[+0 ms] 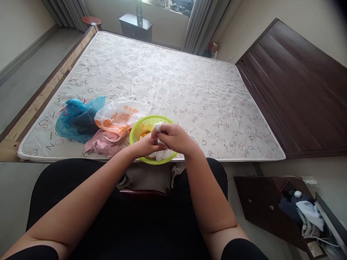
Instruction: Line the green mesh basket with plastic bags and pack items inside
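Over a yellow-green plastic basket (pixel 133 129) at the mattress's near edge, my two hands meet. My right hand (pixel 175 138) is closed, its fingers pinching a white crumpled piece (pixel 158 126) that looks like tissue or thin plastic. Coming from the other side, my left hand (pixel 146 146) is closed on the lower part of the same piece, fingers touching the right ones. White, soft-looking stuff (pixel 163 155) shows inside the basket below them, along with something orange (pixel 146 135). My hands hide much of the basket's inside.
Left of the basket lie a pink towel (pixel 107 143), a white and orange plastic bag (pixel 121 112) and a blue plastic bag (pixel 81 119) with something dark inside. The letter-printed mattress (pixel 189 83) stretches ahead to a dark headboard (pixel 292 90). A dark cabinet (pixel 257 195) stands at right.
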`<state>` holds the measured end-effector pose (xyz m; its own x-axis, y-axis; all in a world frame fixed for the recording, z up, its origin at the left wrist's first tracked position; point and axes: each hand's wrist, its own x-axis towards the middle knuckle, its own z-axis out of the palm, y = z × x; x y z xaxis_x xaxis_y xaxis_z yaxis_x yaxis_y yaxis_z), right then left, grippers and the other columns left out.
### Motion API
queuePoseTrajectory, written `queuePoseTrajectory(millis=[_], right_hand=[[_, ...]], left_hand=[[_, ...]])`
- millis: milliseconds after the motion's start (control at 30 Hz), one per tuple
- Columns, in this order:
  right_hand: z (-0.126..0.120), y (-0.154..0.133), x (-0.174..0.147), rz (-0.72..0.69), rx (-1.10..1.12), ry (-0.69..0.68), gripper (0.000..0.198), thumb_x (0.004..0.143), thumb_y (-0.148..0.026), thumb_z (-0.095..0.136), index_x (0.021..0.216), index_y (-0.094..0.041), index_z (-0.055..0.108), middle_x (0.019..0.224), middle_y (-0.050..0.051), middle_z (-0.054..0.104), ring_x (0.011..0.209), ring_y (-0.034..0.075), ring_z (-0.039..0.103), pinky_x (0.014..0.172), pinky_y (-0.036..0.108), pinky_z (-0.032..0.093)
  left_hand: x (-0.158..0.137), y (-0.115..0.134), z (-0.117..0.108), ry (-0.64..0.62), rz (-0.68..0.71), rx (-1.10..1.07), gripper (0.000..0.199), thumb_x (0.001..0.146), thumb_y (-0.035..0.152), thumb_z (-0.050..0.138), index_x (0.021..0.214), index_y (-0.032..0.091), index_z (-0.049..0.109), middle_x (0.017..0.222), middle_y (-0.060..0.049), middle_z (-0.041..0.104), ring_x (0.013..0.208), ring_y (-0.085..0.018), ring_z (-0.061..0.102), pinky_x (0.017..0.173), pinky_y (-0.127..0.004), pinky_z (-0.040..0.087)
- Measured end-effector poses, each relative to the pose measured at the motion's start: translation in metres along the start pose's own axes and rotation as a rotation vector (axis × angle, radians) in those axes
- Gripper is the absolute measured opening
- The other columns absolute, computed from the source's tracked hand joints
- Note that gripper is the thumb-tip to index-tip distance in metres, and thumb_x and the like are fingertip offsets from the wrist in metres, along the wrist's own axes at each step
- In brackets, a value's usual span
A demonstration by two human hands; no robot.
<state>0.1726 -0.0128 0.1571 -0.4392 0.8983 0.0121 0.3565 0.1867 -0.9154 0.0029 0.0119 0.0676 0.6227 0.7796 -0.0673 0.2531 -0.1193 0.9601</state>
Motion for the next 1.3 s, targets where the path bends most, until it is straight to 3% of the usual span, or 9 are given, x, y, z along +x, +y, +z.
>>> queuePoseTrajectory(millis=[167, 233, 367, 567, 767, 867, 967, 1100, 1300], right_hand=[[-0.010, 0.020, 0.001, -0.060, -0.107, 0.160, 0.016, 0.093, -0.032, 0.064, 0.104, -0.026, 0.074, 0.119, 0.003, 0.072, 0.107, 0.020, 0.067, 0.094, 0.036, 0.053], [-0.019, 0.030, -0.002, -0.028, -0.125, 0.153, 0.025, 0.089, -0.035, 0.073, 0.114, -0.029, 0.074, 0.124, 0.004, 0.071, 0.108, 0.022, 0.067, 0.094, 0.038, 0.054], [-0.033, 0.041, -0.008, 0.089, -0.080, 0.169, 0.026, 0.092, -0.036, 0.070, 0.116, -0.029, 0.074, 0.097, 0.002, 0.074, 0.082, 0.017, 0.066, 0.075, 0.033, 0.055], [-0.037, 0.052, -0.006, 0.158, -0.009, 0.340, 0.017, 0.088, -0.037, 0.072, 0.084, -0.021, 0.070, 0.072, -0.002, 0.064, 0.060, 0.011, 0.057, 0.059, 0.026, 0.047], [-0.038, 0.070, -0.001, 0.338, 0.153, 0.451, 0.016, 0.087, -0.031, 0.074, 0.079, -0.018, 0.067, 0.066, -0.002, 0.062, 0.053, 0.008, 0.054, 0.051, 0.022, 0.044], [-0.031, 0.072, 0.000, 0.403, 0.316, 0.366, 0.017, 0.086, -0.030, 0.077, 0.080, -0.018, 0.066, 0.064, -0.002, 0.063, 0.050, 0.007, 0.054, 0.051, 0.021, 0.046], [-0.017, 0.069, 0.003, 0.470, 0.461, 0.141, 0.024, 0.081, -0.032, 0.083, 0.080, -0.018, 0.064, 0.066, 0.001, 0.068, 0.054, 0.011, 0.063, 0.054, 0.022, 0.052], [0.003, 0.065, 0.007, 0.443, 0.567, -0.053, 0.031, 0.077, -0.035, 0.086, 0.081, -0.020, 0.060, 0.075, 0.004, 0.075, 0.071, 0.017, 0.075, 0.063, 0.023, 0.057], [0.018, 0.071, 0.015, 0.266, 0.226, -0.023, 0.015, 0.085, -0.029, 0.076, 0.078, -0.019, 0.066, 0.076, 0.001, 0.072, 0.070, 0.013, 0.067, 0.065, 0.025, 0.052]], left_hand=[[0.000, 0.000, -0.005, -0.039, -0.118, -0.186, 0.052, 0.081, 0.069, 0.070, 0.070, 0.017, 0.069, 0.058, -0.002, 0.054, 0.054, -0.014, 0.051, 0.050, -0.027, 0.044], [0.000, -0.003, -0.008, 0.010, -0.149, -0.317, 0.055, 0.078, 0.072, 0.072, 0.074, 0.017, 0.071, 0.056, 0.000, 0.049, 0.048, -0.010, 0.042, 0.045, -0.024, 0.036], [0.000, -0.006, -0.010, 0.045, -0.172, -0.477, 0.052, 0.076, 0.066, 0.077, 0.092, 0.017, 0.078, 0.061, 0.001, 0.051, 0.048, -0.008, 0.042, 0.044, -0.022, 0.033], [0.002, -0.004, -0.008, 0.102, -0.168, -0.669, 0.050, 0.072, 0.061, 0.083, 0.094, 0.017, 0.076, 0.055, 0.005, 0.044, 0.043, -0.006, 0.035, 0.042, -0.020, 0.027], [0.003, -0.006, -0.010, 0.069, -0.187, -0.362, 0.042, 0.083, 0.057, 0.075, 0.092, 0.016, 0.073, 0.050, 0.004, 0.051, 0.044, -0.010, 0.048, 0.046, -0.021, 0.037], [0.004, -0.004, -0.007, 0.220, -0.247, -0.102, 0.033, 0.088, 0.049, 0.069, 0.093, 0.016, 0.071, 0.046, 0.004, 0.053, 0.042, -0.012, 0.050, 0.047, -0.024, 0.039], [0.005, -0.001, 0.000, 0.393, -0.247, 0.045, 0.028, 0.092, 0.044, 0.063, 0.085, 0.017, 0.069, 0.046, 0.003, 0.056, 0.042, -0.014, 0.053, 0.048, -0.026, 0.042], [0.006, -0.005, 0.002, 0.402, -0.234, -0.120, 0.030, 0.094, 0.041, 0.058, 0.073, 0.020, 0.060, 0.051, 0.000, 0.062, 0.043, -0.015, 0.057, 0.049, -0.027, 0.046], [0.007, -0.013, -0.008, 0.314, -0.243, -0.426, 0.022, 0.087, 0.042, 0.063, 0.084, 0.021, 0.058, 0.059, 0.002, 0.063, 0.048, -0.016, 0.060, 0.050, -0.027, 0.049]])
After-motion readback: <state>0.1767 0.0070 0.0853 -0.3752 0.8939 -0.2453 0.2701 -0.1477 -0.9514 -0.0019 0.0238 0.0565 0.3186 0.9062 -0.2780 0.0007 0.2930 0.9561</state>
